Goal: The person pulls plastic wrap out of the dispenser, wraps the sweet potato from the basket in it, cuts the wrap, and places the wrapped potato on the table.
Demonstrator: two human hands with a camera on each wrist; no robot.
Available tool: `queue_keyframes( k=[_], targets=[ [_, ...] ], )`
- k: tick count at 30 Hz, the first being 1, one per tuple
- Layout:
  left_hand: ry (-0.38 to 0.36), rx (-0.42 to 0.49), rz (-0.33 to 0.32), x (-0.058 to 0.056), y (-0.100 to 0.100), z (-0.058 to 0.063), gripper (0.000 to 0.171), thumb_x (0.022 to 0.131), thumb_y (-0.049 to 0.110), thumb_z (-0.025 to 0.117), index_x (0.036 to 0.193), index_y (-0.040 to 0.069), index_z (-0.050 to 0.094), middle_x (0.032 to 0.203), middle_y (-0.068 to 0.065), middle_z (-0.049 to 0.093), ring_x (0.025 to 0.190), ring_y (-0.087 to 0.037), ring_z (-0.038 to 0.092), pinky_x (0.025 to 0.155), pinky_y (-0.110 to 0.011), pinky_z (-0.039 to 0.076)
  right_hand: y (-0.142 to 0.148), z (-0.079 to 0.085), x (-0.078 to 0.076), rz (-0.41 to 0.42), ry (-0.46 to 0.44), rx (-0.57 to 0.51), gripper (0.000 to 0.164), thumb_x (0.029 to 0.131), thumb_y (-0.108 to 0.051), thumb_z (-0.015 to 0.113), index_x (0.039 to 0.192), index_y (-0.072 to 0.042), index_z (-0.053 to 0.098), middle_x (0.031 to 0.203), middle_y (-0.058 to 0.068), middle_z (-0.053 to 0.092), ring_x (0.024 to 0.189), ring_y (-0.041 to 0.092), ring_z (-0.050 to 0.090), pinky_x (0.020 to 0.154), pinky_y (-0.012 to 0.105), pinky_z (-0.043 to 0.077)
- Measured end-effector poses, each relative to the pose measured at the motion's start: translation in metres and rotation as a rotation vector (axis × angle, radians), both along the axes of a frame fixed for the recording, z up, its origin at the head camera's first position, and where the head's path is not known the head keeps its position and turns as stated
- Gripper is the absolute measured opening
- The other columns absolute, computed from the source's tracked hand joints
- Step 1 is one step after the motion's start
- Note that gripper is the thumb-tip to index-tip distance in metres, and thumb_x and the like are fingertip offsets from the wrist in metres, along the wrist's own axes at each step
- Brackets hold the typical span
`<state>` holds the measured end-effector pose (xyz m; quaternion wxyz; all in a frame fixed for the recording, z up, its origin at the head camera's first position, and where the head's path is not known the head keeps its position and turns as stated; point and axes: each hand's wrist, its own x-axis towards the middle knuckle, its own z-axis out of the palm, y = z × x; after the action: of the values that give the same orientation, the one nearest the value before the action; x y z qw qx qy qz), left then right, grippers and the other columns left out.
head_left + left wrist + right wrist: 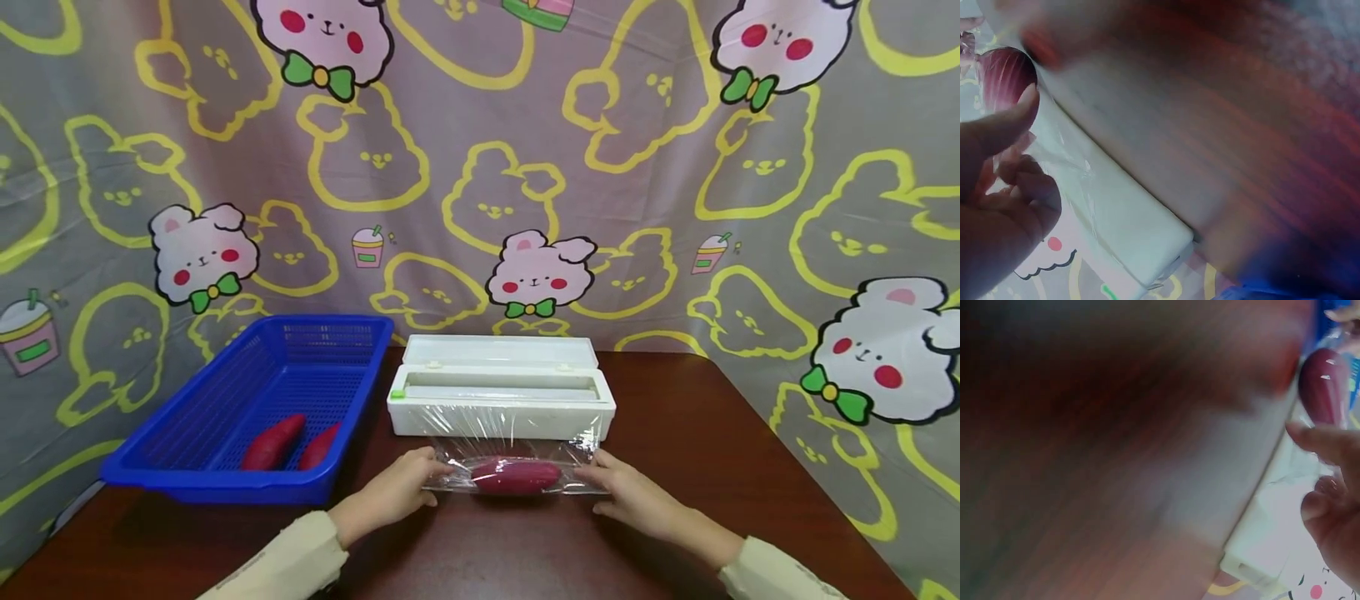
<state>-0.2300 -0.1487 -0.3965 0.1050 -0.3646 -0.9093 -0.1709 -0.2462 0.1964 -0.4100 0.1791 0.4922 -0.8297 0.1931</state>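
A red-skinned sweet potato (pixel 516 476) lies crosswise in front of the white cling film dispenser (pixel 502 421), covered by clear cling film (pixel 480 433). The film runs from the dispenser's front down over the sweet potato. At the film's left corner, my left hand (pixel 401 487) pinches its edge; my right hand (pixel 637 496) grips the opposite corner. Both hands sit just beside the sweet potato's ends. In the left wrist view the sweet potato (pixel 1007 78) shows under shiny film, past my thumb. The right wrist view shows its other end (pixel 1324 384) beyond my right fingers.
A blue plastic basket (pixel 255 479) stands on the left, with two more sweet potatoes (pixel 273 443) in its near end. The dispenser's lid (pixel 498 348) is raised, and a film roll (pixel 502 392) lies inside. Behind the brown table (pixel 675 417) hangs a patterned curtain (pixel 450 167).
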Motion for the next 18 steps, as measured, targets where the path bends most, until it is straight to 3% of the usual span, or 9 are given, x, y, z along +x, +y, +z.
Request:
queue_keyframes(
  k=[5,8,13,16,18],
  targets=[
    [0.010,0.093,-0.013,-0.005,-0.001,-0.002,0.016,0.069,0.005,0.074,0.085,0.004,0.071,0.064,0.006,0.051,0.060,-0.005,0.045,0.052,-0.018,0.038,-0.001,-0.003,-0.007,-0.024,0.131,-0.066,0.038,0.059,0.003,0.077,0.093,-0.008,0.065,0.085,-0.003,0.053,0.070,0.006,0.052,0.059,0.016,0.043],
    [-0.055,0.148,-0.051,-0.008,-0.003,0.000,0.010,0.074,0.009,0.070,0.083,0.003,0.072,0.061,0.008,0.049,0.056,-0.002,0.040,0.049,-0.017,0.035,0.001,-0.002,-0.011,0.031,0.095,-0.151,0.030,0.061,0.001,0.077,0.089,-0.006,0.069,0.076,-0.006,0.050,0.063,0.002,0.045,0.054,0.010,0.037],
    [-0.199,0.232,-0.072,-0.014,-0.006,0.003,0.013,0.078,0.012,0.067,0.084,0.002,0.072,0.064,0.006,0.059,0.058,0.002,0.040,0.050,-0.018,0.037,0.003,0.001,-0.018,0.090,0.027,-0.237,0.022,0.063,-0.002,0.075,0.085,-0.005,0.072,0.073,-0.008,0.044,0.062,0.000,0.040,0.053,0.007,0.032],
    [-0.234,0.248,-0.046,-0.016,-0.006,0.005,0.012,0.078,0.013,0.067,0.083,0.003,0.072,0.068,0.005,0.062,0.060,0.002,0.044,0.052,-0.019,0.039,0.003,0.004,-0.021,0.090,0.077,-0.245,0.016,0.065,-0.006,0.075,0.081,-0.007,0.072,0.076,-0.006,0.044,0.068,0.004,0.041,0.058,0.011,0.032],
    [-0.214,0.234,-0.011,-0.016,-0.006,0.005,0.011,0.079,0.015,0.066,0.079,0.005,0.073,0.068,0.005,0.062,0.061,0.001,0.046,0.053,-0.020,0.040,0.002,0.006,-0.022,0.063,0.128,-0.234,0.014,0.063,-0.010,0.076,0.077,-0.011,0.073,0.080,-0.005,0.046,0.073,0.009,0.042,0.065,0.017,0.032]
  ],
)
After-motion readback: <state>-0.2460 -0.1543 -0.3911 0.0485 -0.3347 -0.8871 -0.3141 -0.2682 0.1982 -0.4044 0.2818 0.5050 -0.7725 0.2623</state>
